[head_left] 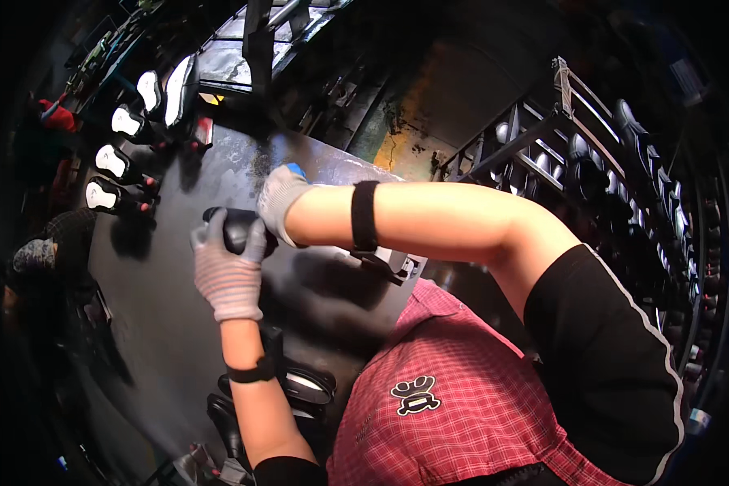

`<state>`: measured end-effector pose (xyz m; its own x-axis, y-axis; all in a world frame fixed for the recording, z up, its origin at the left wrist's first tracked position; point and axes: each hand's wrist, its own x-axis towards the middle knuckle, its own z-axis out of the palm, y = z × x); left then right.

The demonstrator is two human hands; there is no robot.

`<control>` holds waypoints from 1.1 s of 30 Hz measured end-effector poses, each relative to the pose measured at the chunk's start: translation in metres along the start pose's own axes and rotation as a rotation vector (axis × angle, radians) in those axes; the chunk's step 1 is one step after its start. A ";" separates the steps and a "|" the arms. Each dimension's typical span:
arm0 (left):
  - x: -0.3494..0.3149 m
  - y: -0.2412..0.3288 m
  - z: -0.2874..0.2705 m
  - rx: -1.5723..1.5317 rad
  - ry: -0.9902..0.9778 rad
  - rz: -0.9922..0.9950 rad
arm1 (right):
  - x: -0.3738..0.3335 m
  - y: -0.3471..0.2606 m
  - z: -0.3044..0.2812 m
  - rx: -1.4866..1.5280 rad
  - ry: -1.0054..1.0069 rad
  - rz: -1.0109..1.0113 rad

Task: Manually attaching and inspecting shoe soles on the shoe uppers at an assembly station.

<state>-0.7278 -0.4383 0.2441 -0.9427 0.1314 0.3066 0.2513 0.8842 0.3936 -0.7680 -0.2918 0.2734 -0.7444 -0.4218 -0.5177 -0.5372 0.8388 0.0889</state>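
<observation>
My left hand, in a striped grey glove, is closed around a dark, rounded piece that looks like a black shoe, partly covered by the fingers. Just to the right, at the shoe's edge, is my right hand in a grey knit glove. Its fingers look curled in and are mostly turned from view. A small patch of blue shows at that hand's far side; whether it is held or part of the glove is unclear. Both hands are over a grey metal table.
Several shoes with white soles stand along the table's far left side. Black shoes lie by my left forearm. A rack with many shoes stands at the right. At the left edge is another person's sleeve.
</observation>
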 end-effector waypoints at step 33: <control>-0.103 0.065 0.127 -0.318 0.117 0.389 | -0.150 -0.014 0.335 1.790 0.820 0.073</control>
<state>-0.6425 -0.3371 0.1282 -0.7403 0.3562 0.5701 0.6496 0.5974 0.4703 -0.5159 -0.1250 0.0649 -0.9979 0.0337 -0.0555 0.0543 -0.0364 -0.9979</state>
